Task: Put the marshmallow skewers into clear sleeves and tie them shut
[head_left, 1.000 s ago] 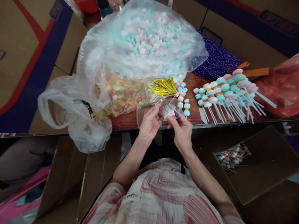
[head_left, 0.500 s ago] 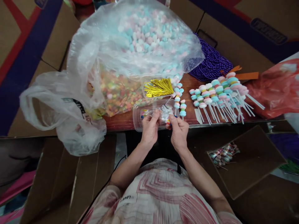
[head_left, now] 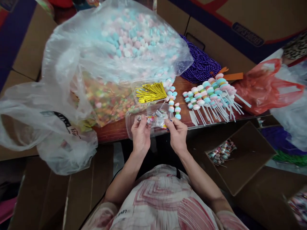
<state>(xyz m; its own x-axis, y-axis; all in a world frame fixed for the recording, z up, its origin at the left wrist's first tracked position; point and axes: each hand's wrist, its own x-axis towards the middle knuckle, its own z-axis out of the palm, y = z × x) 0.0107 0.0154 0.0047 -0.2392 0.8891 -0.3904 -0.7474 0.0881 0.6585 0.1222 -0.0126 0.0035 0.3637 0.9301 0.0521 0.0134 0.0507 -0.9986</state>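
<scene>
Pinched between the fingers of both hands is a small clear printed plastic bag (head_left: 153,120); its contents, if any, are hard to make out. My left hand (head_left: 141,134) grips it at one end, and my right hand (head_left: 178,134) at the other. Just behind them at the table edge sits a clear plastic tub (head_left: 129,123) with printed plastic in it. Beyond it, another clear tub (head_left: 133,85) holds gold twist ties (head_left: 151,92). Two candy skewers (head_left: 177,111) of pastel marshmallow-like pieces lie right of the tubs.
A large plastic bag of pastel candies (head_left: 131,41) and a bag of orange-green candies (head_left: 107,99) fill the back left. Several candy skewers (head_left: 211,92) lie on the right, near purple cord (head_left: 201,62) and a red bag (head_left: 266,86). Below, a cardboard box (head_left: 251,159) contains wrapped skewers.
The camera view has shifted, so the table things appear further left. My hands have moved slightly apart, with the small bag stretched between them.
</scene>
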